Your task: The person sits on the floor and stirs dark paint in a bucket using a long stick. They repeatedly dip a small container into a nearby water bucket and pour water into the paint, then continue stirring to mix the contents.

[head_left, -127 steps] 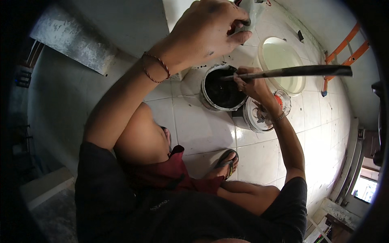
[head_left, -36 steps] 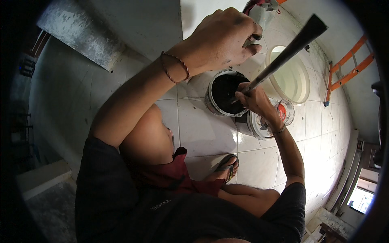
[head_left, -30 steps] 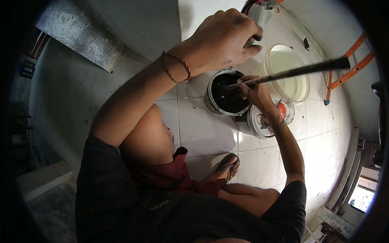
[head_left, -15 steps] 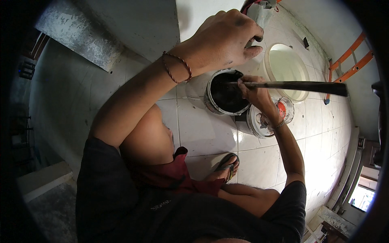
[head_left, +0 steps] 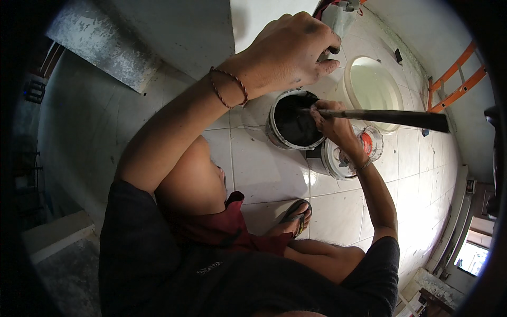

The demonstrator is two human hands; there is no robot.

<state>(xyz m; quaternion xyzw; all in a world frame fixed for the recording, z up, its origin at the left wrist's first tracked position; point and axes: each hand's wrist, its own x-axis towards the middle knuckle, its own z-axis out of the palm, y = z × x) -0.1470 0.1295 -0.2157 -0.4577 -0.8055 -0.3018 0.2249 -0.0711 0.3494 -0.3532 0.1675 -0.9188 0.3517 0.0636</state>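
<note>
My right hand (head_left: pixel 334 124) grips a long, narrow stick (head_left: pixel 391 115) stained black at its outer end. The stick's inner end reaches over the open bucket (head_left: pixel 271 129), whose rim is smeared with black. Dark, paint-like stuff (head_left: pixel 293 121) fills part of it; where the stick's tip ends in there is hard to see. Above and to the left of the bucket hangs my left hand (head_left: pixel 298 50), its fingers curled and smudged black. Whether anything lies inside those fingers is hidden. Beside my right wrist stands a lidded white bucket (head_left: pixel 334 161).
Behind my right hand is a wide pale tub (head_left: pixel 375 87) with light liquid in it. A smaller container with a red label (head_left: pixel 368 141) stands near the lidded bucket. An orange ladder (head_left: pixel 458 95) leans at the far right. White tiles (head_left: pixel 269 169) cover the floor.
The outer end of the stick has dipped slightly lower and moved a little left. My right hand has shifted slightly with it, while my left hand stays nearly where it was.
</note>
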